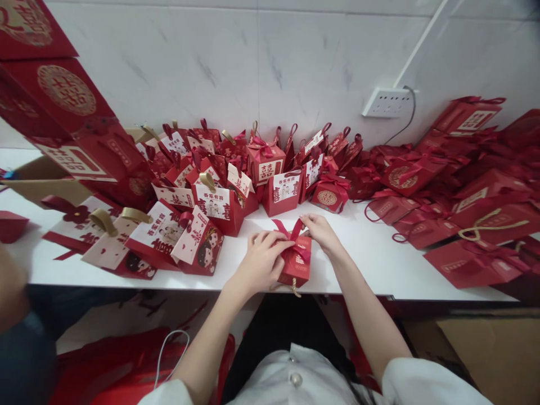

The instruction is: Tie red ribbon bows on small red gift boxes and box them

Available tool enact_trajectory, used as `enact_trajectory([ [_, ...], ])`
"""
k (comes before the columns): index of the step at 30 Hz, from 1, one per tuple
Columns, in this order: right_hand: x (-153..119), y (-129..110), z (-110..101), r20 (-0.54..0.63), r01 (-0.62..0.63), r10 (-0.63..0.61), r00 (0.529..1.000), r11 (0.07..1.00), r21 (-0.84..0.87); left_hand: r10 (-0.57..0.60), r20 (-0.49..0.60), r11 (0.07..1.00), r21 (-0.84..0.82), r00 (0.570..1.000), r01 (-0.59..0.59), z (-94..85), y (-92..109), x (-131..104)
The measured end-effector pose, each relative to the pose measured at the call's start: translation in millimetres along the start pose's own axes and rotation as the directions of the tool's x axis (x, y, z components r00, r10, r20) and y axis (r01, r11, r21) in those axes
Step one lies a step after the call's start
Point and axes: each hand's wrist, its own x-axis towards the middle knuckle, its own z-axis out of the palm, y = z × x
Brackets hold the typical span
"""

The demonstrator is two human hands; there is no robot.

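Note:
A small red gift box [297, 272] with gold print lies near the table's front edge, a twisted gold cord [295, 288] hanging from its near end. Tied across its top is a red ribbon [297, 229] with upright loops. My left hand [265, 257] is bent round the box's left side, its fingertips closed on the ribbon near the knot. From the right, my right hand [319, 232] pinches the ribbon's right loop between thumb and forefinger. The left thumb is partly hidden.
Several red and white candy boxes [215, 205] stand left and behind. Red boxes [468, 219] are heaped at right, and tall stacked boxes [70, 93] rise at left. A power strip [388, 103] hangs on the wall. Another person's arm [12, 292] shows at far left.

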Motion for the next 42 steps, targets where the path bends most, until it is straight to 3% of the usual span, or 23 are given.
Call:
enact_trajectory([
  [5, -2, -2, -4, -0.115, 0.08, -0.09, 0.989, 0.993, -0.089, -0.017, -0.012, 0.999, -0.029, 1.0, 0.017, 2.2, -1, 1],
  [9, -42, -8, -19, -0.277, 0.221, -0.267, 0.923, 0.957, -0.189, -0.015, -0.027, 0.999, -0.046, 1.0, 0.013, 2.4, -2, 2],
  [10, -56, -8, -21, -0.246, 0.236, -0.307, 0.919, 0.931, -0.28, -0.013, -0.031, 0.999, -0.053, 0.999, 0.011, 2.6, -3, 2],
  [12, -80, -6, -21, -0.096, 0.179, -0.228, 0.969, 0.914, -0.364, -0.015, -0.039, 0.997, -0.073, 0.999, 0.012, 3.9, -4, 2],
  [14, -96, -2, -15, -0.008, 0.131, -0.146, 0.989, 0.91, -0.394, -0.02, -0.063, 0.994, -0.108, 0.998, 0.013, 6.6, -5, 1],
  [21, -93, 4, -2, -0.007, 0.161, -0.176, 0.984, 0.919, -0.361, -0.1, -0.233, 0.987, -0.146, 0.967, 0.067, 19.7, 8, -7],
  [27, -96, 6, -4, -0.004, 0.175, -0.187, 0.982, 0.93, -0.324, -0.179, -0.266, 0.975, -0.178, 0.947, 0.134, 17.9, 15, -11],
  [30, -101, 10, -2, -0.058, 0.201, -0.241, 0.969, 0.901, -0.384, -0.331, -0.38, 0.936, -0.247, 0.864, 0.25, 13.4, 14, -14],
  [32, -105, 10, 0, -0.088, 0.203, -0.275, 0.958, 0.858, -0.472, -0.499, -0.334, 0.858, -0.317, 0.799, 0.404, 8.9, 15, -16],
  [34, -110, 8, 3, -0.087, 0.2, -0.29, 0.953, 0.818, -0.539, -0.597, -0.158, 0.779, -0.348, 0.787, 0.521, 3.6, 17, -18],
  [37, -115, 4, 5, -0.078, 0.189, -0.283, 0.956, 0.796, -0.575, -0.605, 0.023, 0.748, -0.328, 0.796, 0.578, -2.9, 24, -20],
  [42, -113, 8, 3, -0.061, 0.164, -0.228, 0.972, 0.836, -0.523, -0.605, 0.052, 0.749, -0.301, 0.794, 0.59, -3.4, 25, -25],
])
